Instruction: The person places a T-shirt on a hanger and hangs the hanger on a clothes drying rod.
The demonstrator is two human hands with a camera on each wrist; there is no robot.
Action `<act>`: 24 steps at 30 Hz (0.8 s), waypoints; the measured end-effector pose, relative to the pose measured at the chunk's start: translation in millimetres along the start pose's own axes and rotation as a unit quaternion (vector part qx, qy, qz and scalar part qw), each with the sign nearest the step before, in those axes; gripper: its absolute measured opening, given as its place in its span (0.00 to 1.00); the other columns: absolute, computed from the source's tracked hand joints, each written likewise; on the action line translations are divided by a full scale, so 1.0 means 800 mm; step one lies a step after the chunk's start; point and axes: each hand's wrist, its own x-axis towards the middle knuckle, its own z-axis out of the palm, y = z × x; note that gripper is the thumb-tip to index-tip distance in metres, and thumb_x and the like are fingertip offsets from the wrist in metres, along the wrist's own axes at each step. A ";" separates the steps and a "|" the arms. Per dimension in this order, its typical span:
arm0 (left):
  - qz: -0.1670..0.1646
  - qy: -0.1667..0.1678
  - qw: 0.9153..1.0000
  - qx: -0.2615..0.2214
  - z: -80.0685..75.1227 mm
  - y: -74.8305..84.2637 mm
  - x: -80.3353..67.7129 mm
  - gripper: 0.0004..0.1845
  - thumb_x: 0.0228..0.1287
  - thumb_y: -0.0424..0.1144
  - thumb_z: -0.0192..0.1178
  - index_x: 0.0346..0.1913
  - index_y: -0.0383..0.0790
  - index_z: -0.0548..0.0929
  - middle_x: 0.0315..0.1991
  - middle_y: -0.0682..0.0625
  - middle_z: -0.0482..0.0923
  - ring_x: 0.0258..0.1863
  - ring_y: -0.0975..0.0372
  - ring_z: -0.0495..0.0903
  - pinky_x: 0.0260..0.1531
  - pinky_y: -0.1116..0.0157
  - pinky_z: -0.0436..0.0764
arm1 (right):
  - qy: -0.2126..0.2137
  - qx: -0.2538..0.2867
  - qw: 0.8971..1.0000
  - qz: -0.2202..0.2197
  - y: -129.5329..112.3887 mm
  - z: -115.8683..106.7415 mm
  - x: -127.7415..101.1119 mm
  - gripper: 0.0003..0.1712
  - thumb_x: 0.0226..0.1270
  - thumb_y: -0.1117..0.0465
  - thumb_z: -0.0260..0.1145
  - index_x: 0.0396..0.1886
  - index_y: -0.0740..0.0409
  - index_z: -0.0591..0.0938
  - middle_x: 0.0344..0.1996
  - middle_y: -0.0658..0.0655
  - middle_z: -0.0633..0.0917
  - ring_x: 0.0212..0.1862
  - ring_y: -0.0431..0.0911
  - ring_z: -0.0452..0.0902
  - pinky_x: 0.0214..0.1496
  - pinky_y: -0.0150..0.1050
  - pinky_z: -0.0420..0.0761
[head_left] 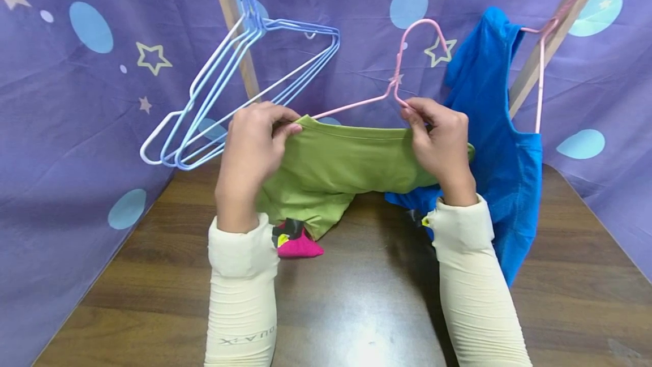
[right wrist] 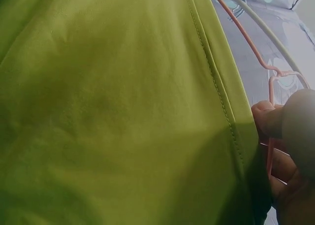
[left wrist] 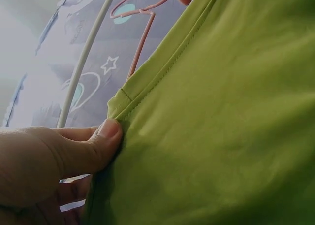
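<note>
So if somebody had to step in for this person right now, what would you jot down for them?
Left hand: pinches the left end of the green garment at its hem.
Right hand: pinches the garment's right end, at the neck of the pink hanger.
Done: the hanger's arms appear to sit inside the garment, hook sticking up; a blue shirt already hangs on another pink hanger at the right.
Left: the green garment is held above the table, not yet hung. Spare blue and white hangers hang at the left; a pink cloth lies below.

Brown wooden table — pink cloth
</note>
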 end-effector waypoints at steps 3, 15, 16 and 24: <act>-0.005 -0.008 1.000 0.002 -0.001 0.000 0.000 0.08 0.61 0.34 0.72 0.41 0.33 0.91 0.39 0.42 0.89 0.40 0.49 0.86 0.50 0.52 0.78 | -0.001 0.003 1.000 0.000 0.000 0.001 0.000 0.09 0.72 0.66 0.67 0.38 0.69 0.88 0.32 0.63 0.90 0.30 0.47 0.84 0.36 0.20 0.72; 0.000 -0.020 1.000 -0.002 0.008 0.009 0.001 0.13 0.63 0.37 0.72 0.47 0.32 0.90 0.43 0.40 0.87 0.44 0.46 0.82 0.51 0.52 0.76 | -0.005 0.002 1.000 -0.005 0.000 0.004 -0.002 0.09 0.73 0.64 0.67 0.39 0.68 0.88 0.32 0.62 0.90 0.30 0.46 0.84 0.32 0.20 0.71; 0.003 -0.020 1.000 -0.002 0.008 0.011 0.001 0.13 0.63 0.37 0.72 0.47 0.33 0.90 0.43 0.40 0.87 0.44 0.46 0.82 0.50 0.52 0.76 | -0.007 0.001 1.000 -0.006 0.000 0.004 -0.002 0.09 0.73 0.64 0.67 0.39 0.68 0.88 0.32 0.62 0.90 0.30 0.46 0.83 0.32 0.20 0.70; 0.012 -0.046 0.999 0.005 0.017 0.019 0.004 0.11 0.65 0.36 0.71 0.47 0.35 0.90 0.42 0.43 0.87 0.45 0.49 0.82 0.52 0.53 0.77 | -0.030 0.000 1.000 -0.009 -0.007 0.013 -0.003 0.09 0.73 0.64 0.67 0.41 0.66 0.89 0.35 0.60 0.90 0.34 0.48 0.86 0.30 0.32 0.76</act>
